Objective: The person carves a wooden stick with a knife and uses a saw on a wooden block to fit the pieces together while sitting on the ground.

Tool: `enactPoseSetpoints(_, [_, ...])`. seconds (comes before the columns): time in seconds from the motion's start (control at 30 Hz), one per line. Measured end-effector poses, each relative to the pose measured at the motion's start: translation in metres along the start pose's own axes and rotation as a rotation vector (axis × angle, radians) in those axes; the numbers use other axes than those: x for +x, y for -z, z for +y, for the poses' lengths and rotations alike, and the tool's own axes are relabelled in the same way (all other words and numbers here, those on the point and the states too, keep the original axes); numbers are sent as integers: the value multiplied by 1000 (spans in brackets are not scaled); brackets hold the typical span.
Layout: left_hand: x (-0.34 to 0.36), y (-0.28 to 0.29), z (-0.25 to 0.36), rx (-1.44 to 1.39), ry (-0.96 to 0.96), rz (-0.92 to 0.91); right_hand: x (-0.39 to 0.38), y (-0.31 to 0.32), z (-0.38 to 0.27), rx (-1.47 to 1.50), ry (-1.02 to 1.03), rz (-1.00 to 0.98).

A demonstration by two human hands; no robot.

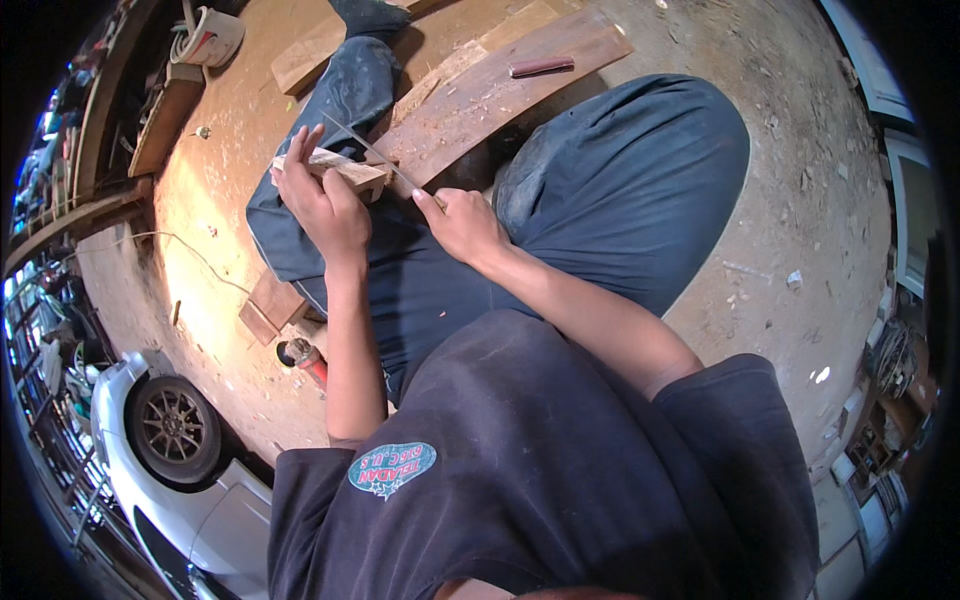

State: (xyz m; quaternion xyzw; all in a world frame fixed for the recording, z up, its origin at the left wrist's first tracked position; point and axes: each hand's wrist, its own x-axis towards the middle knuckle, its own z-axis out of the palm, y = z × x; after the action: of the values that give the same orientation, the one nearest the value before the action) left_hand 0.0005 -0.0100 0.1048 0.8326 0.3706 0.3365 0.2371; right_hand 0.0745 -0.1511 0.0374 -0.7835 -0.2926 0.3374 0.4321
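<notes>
My left hand grips a small pale wooden block over my left thigh, its fingers along the far side and its thumb on the near side. My right hand is closed round the handle of a long, narrow metal file. The file slants up and left across the right end of the block, its tip beyond the block. Whether its edge touches the wood I cannot tell. Just beyond my hands lies a brown plank strewn with shavings, with a dark red roll on top.
A red power tool lies by my left forearm, near a wooden offcut. Another wood piece is beyond my left leg. A white bucket stands far left; a white car is at the near left.
</notes>
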Motion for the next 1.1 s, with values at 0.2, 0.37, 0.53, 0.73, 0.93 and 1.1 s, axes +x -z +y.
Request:
enactPoseSetpoints(0.2, [-4,-4,11,-135,22,8,-2,-12,18,5,10,11])
enactPoseSetpoints(0.37, [-17,2,9,-62,-19,32,-2,-4,6,97,7,22])
enactPoseSetpoints(0.53, [-32,4,-4,-368,419,113,4,-7,13,97,-123,-14])
enactPoseSetpoints(0.73, [-10,8,-23,-821,650,64,9,-1,3,186,-50,54])
enactPoseSetpoints(0.93, [34,-31,-6,-713,478,-39,19,12,16,142,-195,151])
enactPoseSetpoints(1.1, [46,-48,-22,-689,488,-114,12,22,-1,169,-127,234])
